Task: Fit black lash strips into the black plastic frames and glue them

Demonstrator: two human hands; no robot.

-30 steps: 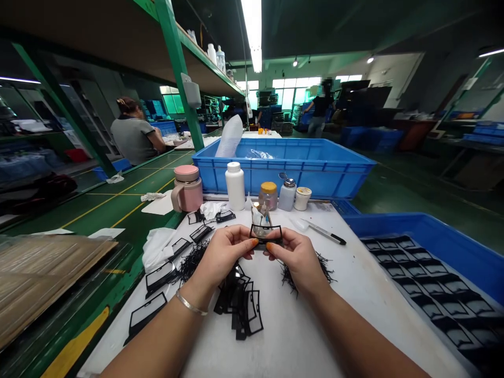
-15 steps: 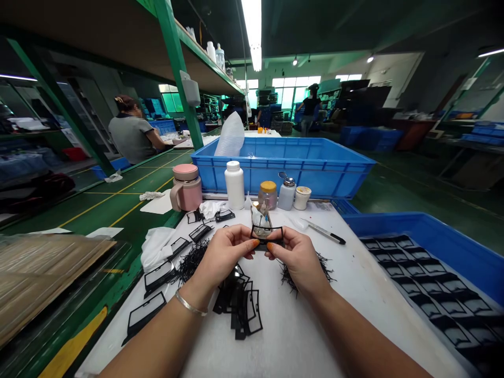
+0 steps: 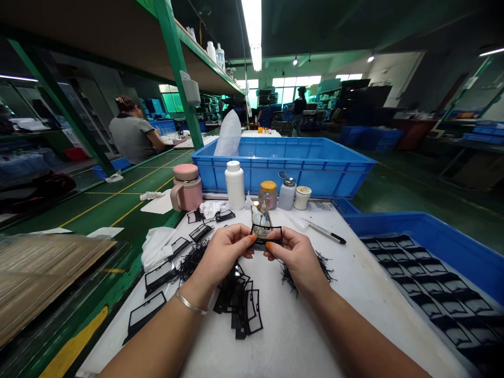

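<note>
The left hand (image 3: 222, 254) and right hand (image 3: 298, 260) hold a black-framed clear film piece (image 3: 266, 236) just above the white surface (image 3: 291, 336), toward its far edge. The fingers (image 3: 253, 239) of both hands are pinched on its short ends. Below the left hand lies a loose pile of black frames (image 3: 238, 302), with more frames (image 3: 159, 275) along the surface's left edge beside a crumpled white cloth (image 3: 156, 248). Tufts of black fringe scrap (image 3: 303, 275) lie under the right hand and (image 3: 191, 261) beside the left. A black-and-white pen (image 3: 325, 231) lies near the far edge. Along that edge stand a pink mug (image 3: 187, 188), a white bottle (image 3: 235, 185), a yellow-lidded jar (image 3: 268, 195) and a pump dispenser (image 3: 286, 194). At the right corner, a blue crate (image 3: 425, 223) holds rows of frames. A second blue crate (image 3: 283, 173) sits beyond the far edge.
</note>
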